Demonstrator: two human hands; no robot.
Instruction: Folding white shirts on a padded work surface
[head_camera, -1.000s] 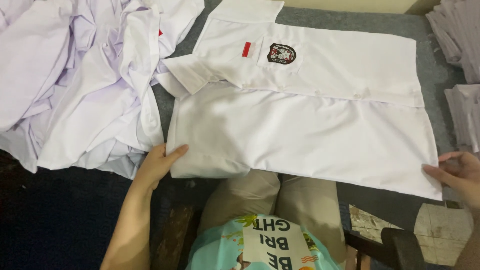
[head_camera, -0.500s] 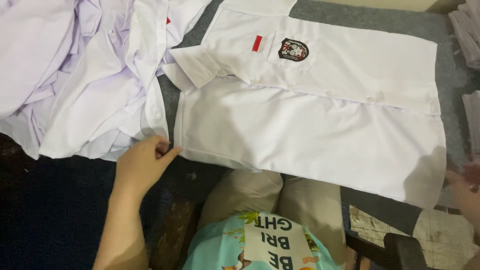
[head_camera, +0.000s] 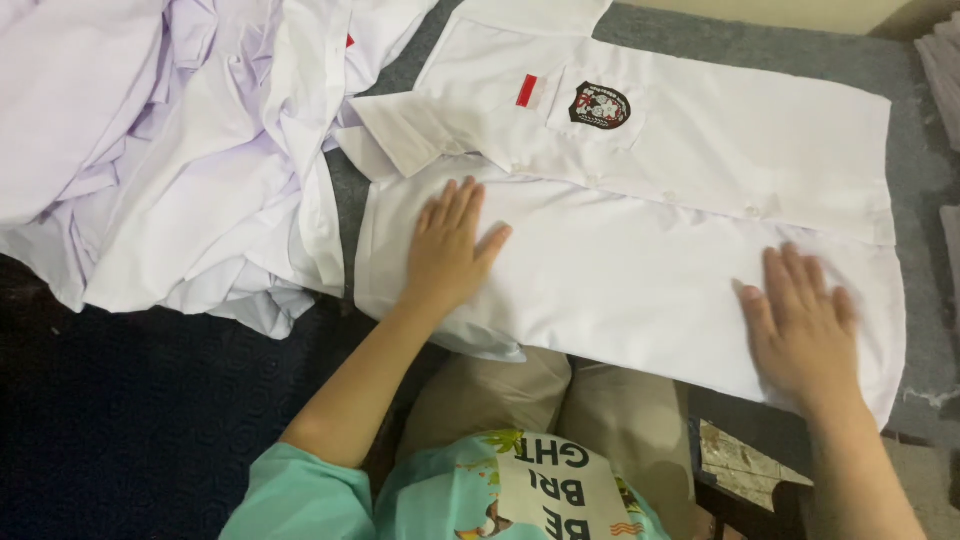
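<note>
A white short-sleeved shirt (head_camera: 640, 250) lies spread flat across a grey-covered bench (head_camera: 760, 50), its collar toward the left and its hem toward the right, with the near edge hanging just over the bench's front above the person's lap. The far half is folded over along the button line, so its chest pocket faces up, carrying a dark round badge (head_camera: 600, 105) and, just left of it, a small red and white patch (head_camera: 527, 90). One sleeve (head_camera: 415, 130) sticks out to the left, folded back on itself.

The left hand (head_camera: 445, 250) rests palm down on the near half of the shirt, close to the collar end, fingers together and straight; its grip is wide and holds nothing, only pressing the cloth. The right hand (head_camera: 800, 330) lies flat near the hem end, fingers slightly spread, grip likewise wide, pressing the fabric.

To the left, just beside and partly touching the sleeve, a loose heap of crumpled white shirts (head_camera: 170, 150) covers the bench's corner and spills over a dark blue patterned surface (head_camera: 150, 420). At the right edge a stack of folded pale cloth (head_camera: 945, 70) shows in part. No box, bag or basket is in view; the garments lie directly on the bench.
</note>
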